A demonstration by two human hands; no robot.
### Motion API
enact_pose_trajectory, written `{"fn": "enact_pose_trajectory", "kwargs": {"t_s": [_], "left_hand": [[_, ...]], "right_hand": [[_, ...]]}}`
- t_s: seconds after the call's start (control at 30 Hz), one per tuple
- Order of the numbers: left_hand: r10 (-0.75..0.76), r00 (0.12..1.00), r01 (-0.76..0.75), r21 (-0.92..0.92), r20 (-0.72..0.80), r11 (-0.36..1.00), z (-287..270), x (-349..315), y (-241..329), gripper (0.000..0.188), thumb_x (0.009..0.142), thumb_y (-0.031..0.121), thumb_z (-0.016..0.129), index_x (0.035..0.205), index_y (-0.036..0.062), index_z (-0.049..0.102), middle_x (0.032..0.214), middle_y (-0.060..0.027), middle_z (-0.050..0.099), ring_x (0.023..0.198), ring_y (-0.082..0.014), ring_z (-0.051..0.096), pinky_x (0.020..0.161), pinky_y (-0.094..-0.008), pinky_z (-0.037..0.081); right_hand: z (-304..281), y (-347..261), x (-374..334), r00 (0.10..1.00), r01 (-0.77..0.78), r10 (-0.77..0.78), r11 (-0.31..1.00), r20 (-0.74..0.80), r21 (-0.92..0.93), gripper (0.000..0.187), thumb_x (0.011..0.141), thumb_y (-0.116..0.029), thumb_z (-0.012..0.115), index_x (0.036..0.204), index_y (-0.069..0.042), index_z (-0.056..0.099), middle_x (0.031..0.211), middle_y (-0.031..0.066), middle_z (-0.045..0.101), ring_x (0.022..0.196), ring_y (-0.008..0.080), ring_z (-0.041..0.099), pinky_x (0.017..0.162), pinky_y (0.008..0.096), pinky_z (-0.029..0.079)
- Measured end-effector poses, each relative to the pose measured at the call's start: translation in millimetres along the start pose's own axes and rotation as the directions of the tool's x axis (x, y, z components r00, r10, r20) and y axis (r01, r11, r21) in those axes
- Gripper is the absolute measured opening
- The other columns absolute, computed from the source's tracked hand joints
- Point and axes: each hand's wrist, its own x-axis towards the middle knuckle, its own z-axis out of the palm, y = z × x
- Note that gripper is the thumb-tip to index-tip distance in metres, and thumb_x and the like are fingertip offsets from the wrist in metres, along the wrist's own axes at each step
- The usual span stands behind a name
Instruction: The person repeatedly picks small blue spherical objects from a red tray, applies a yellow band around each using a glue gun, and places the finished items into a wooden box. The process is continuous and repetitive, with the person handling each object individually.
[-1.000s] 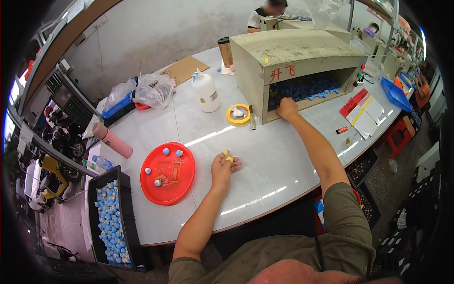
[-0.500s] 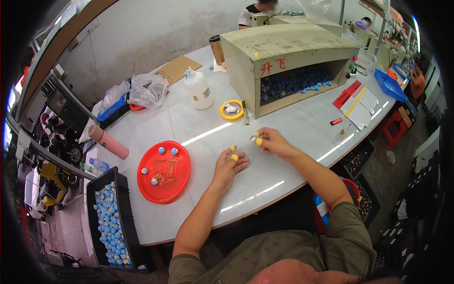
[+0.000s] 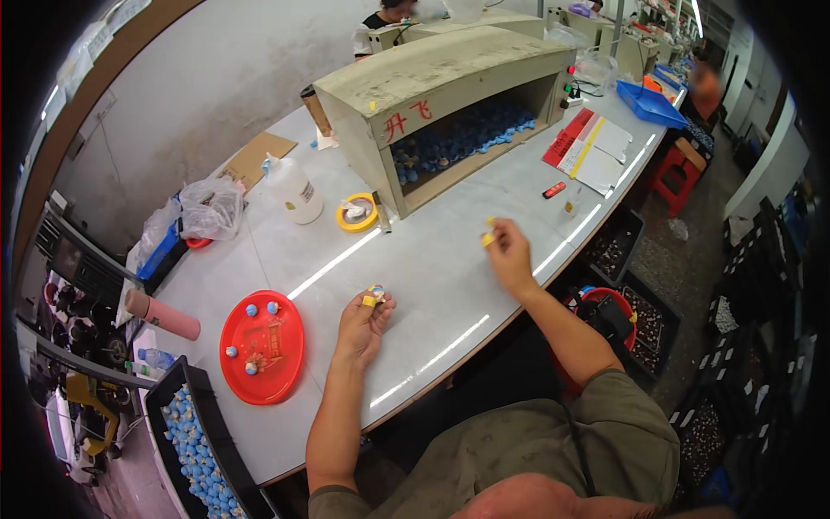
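Observation:
Yellow bands wrap fingertips on both my hands. My left hand [image 3: 367,322] is closed in a pinch on a small blue-and-white ball [image 3: 379,294], held above the grey-white tabletop [image 3: 415,320]. Apart from it, to the right, my right hand [image 3: 510,255] has its thumb and finger curled close together; anything between them is too small to make out. To the left of my left hand lies a round red plate [image 3: 285,324] with several similar balls [image 3: 252,310] spread on it. A black crate [image 3: 226,432] full of such balls [image 3: 197,454] stands at the lower left.
A beige metal box [image 3: 346,108] holding many blue pieces [image 3: 458,143] stands at the back. Before it are yellow tape [image 3: 361,223] and a white bottle [image 3: 294,192]. A pink flask [image 3: 169,317] is left; papers [image 3: 588,151] and a red marker [image 3: 554,189] lie right.
The blue-and-white ball, at my right fingertips before, is now in my left hand, which has closed from open. My hands have moved apart. The whole view has shifted and turned.

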Motion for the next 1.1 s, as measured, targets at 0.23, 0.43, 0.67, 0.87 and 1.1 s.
{"fn": "enact_pose_trajectory", "kwargs": {"t_s": [0.23, 0.43, 0.67, 0.87, 1.1], "left_hand": [[-0.031, 0.999, 0.032, 0.156, -0.012, 0.987, 13.5, -6.1, -1.4, 0.024, 0.101, 0.018, 0.059, 0.118, 0.0013, 0.057, 0.107, -0.0148, 0.068, 0.086, -0.0141, 0.071, 0.067, -0.0167, 0.059], [-0.005, 0.999, 0.015, 0.233, -0.044, 0.972, 14.9, -11.0, -1.1, 0.031, 0.097, 0.014, 0.064, 0.124, 0.0002, 0.057, 0.105, -0.0127, 0.069, 0.089, -0.0137, 0.069, 0.069, -0.0166, 0.056], [-0.109, 0.992, 0.083, 0.315, 0.067, 0.946, 5.1, -6.4, 1.4, 0.033, 0.094, 0.005, 0.062, 0.126, -0.0028, 0.057, 0.110, -0.0154, 0.068, 0.086, -0.0130, 0.068, 0.063, -0.0185, 0.050], [-0.110, 0.994, 0.106, 0.285, -0.002, 0.953, 17.3, -12.4, 8.3, 0.029, 0.093, 0.004, 0.056, 0.121, -0.0034, 0.058, 0.106, -0.0145, 0.070, 0.079, -0.0127, 0.064, 0.062, -0.0211, 0.047], [-0.118, 0.987, 0.077, 0.319, 0.113, 0.945, 7.8, -6.2, 3.0, 0.025, 0.093, 0.007, 0.060, 0.116, -0.0021, 0.062, 0.100, -0.0086, 0.070, 0.081, -0.0118, 0.065, 0.064, -0.0209, 0.047]], "right_hand": [[-148.3, 57.2, 67.0, 0.863, -0.337, -0.089, 0.633, -0.498, -0.697, 0.063, 0.081, -0.030, 0.074, 0.132, -0.004, 0.048, 0.129, 0.0177, 0.050, 0.130, 0.0334, 0.042, 0.106, 0.0515, 0.030], [-148.9, 67.7, 94.2, 0.958, -0.233, 0.010, 0.613, -0.287, -0.755, 0.042, 0.082, -0.027, 0.075, 0.112, -0.003, 0.058, 0.116, 0.0180, 0.062, 0.116, 0.0331, 0.055, 0.100, 0.0462, 0.039], [-21.4, -14.3, 18.9, 0.957, 0.165, -0.129, 0.979, 0.260, -0.122, 0.029, 0.089, -0.014, 0.070, 0.111, 0.002, 0.058, 0.101, 0.0177, 0.068, 0.086, 0.0239, 0.065, 0.072, 0.0310, 0.052], [41.9, -67.4, -43.0, 0.820, 0.010, -0.011, 1.000, 0.573, 0.004, 0.029, 0.087, -0.010, 0.070, 0.111, 0.003, 0.061, 0.099, 0.0152, 0.070, 0.078, 0.0181, 0.066, 0.071, 0.0303, 0.052], [53.7, -48.0, -65.2, 0.870, 0.142, -0.214, 0.972, 0.445, 0.189, 0.026, 0.080, -0.007, 0.074, 0.103, 0.002, 0.063, 0.088, 0.0163, 0.069, 0.072, 0.0257, 0.067, 0.067, 0.0333, 0.053]]}}
